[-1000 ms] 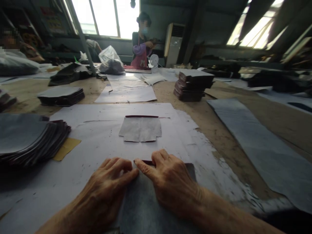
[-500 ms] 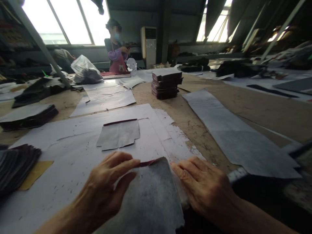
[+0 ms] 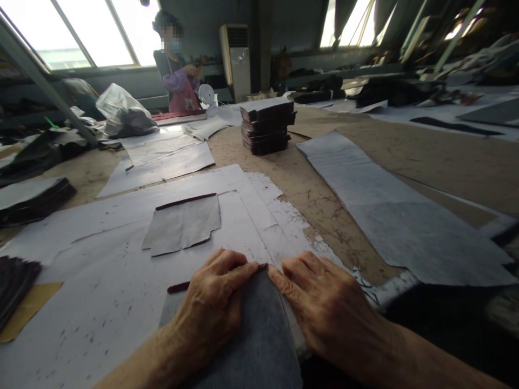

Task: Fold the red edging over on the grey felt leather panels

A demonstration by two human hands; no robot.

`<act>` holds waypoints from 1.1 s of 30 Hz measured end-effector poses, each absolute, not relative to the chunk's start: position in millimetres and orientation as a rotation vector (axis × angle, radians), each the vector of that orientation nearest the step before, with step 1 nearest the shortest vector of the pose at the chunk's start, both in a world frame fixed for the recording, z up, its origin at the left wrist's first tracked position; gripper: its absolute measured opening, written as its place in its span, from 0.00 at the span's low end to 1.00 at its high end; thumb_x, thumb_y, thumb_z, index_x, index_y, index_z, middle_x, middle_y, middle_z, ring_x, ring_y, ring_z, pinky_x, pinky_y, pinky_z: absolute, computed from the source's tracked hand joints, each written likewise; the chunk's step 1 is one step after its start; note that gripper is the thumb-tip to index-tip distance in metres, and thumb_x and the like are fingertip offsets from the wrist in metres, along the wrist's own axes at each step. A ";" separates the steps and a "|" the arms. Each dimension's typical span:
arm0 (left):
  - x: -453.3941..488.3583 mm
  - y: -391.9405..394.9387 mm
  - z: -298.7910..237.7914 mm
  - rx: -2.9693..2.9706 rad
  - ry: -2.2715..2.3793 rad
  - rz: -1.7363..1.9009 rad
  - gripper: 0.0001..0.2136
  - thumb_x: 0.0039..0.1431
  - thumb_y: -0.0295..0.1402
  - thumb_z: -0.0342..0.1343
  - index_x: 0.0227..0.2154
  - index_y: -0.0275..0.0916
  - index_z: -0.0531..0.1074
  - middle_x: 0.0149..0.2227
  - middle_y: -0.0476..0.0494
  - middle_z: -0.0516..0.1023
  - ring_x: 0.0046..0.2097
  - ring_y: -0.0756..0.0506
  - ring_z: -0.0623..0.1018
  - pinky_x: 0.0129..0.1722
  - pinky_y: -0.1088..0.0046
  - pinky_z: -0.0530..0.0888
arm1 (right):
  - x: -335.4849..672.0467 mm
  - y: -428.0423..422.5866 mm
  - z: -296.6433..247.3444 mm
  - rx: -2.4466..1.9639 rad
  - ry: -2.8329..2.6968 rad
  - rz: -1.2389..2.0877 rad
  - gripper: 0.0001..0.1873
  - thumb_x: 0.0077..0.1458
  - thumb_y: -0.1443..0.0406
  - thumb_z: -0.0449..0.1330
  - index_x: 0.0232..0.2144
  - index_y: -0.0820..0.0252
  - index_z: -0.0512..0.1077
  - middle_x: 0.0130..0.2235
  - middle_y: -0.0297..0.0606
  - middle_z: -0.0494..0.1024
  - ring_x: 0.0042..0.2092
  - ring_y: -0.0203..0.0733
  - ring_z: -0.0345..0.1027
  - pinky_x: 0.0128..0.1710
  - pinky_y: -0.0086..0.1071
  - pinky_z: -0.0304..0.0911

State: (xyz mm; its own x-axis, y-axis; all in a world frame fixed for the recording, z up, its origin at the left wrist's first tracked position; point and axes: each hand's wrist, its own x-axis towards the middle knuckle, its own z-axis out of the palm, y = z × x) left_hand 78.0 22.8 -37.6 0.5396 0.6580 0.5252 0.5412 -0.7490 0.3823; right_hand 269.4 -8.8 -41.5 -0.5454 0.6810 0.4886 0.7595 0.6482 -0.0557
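A grey-backed sheet of material [image 3: 259, 329] with a dark red folded top edge lies in front of me, its lower part running out of view. My left hand [image 3: 221, 294] rests over it, fingers closed together and pressing the folded edge near its right end. My right hand [image 3: 324, 302] meets it at that top right corner, fingertips pinched down on the fold. The hands hide most of the edge; a stretch of dark red shows left of my left hand. Just beyond lies a smaller grey piece [image 3: 184, 224] with a dark red folded edge.
White paper [image 3: 109, 281] covers the table under the work. A dark stack of pieces [image 3: 267, 129] stands ahead, and a long grey sheet [image 3: 397, 216] lies at the right. More stacks [image 3: 18, 286] sit at the left. A person [image 3: 178, 75] stands across the table.
My left hand has moved right along the folded edge, close to my right hand. The fold now lies flat where it was partly raised. The camera view has shifted slightly.
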 end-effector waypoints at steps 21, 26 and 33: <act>83.2 18.8 -45.3 2.796 0.827 0.852 0.17 0.51 0.16 0.42 0.43 0.31 0.67 0.34 0.39 0.69 0.34 0.45 0.65 0.31 0.62 0.72 | 278.6 3.0 -37.9 -1.197 -1.988 0.124 0.16 0.51 0.76 0.49 0.36 0.59 0.74 0.32 0.35 0.74 0.34 0.34 0.67 0.34 0.27 0.65; 83.5 18.8 -43.6 2.754 0.821 0.834 0.18 0.50 0.16 0.41 0.41 0.32 0.69 0.32 0.40 0.69 0.35 0.45 0.67 0.32 0.63 0.72 | 269.5 -6.2 -44.7 -1.082 -2.284 -0.215 0.18 0.53 0.75 0.47 0.43 0.65 0.72 0.32 0.43 0.71 0.35 0.42 0.62 0.31 0.35 0.63; 46.0 29.8 -25.6 2.529 1.245 1.071 0.13 0.56 0.25 0.49 0.44 0.42 0.70 0.38 0.46 0.70 0.36 0.50 0.72 0.33 0.73 0.72 | 270.2 -5.5 -47.3 -1.086 -2.312 -0.217 0.19 0.51 0.75 0.47 0.43 0.67 0.72 0.35 0.46 0.71 0.37 0.45 0.61 0.33 0.38 0.63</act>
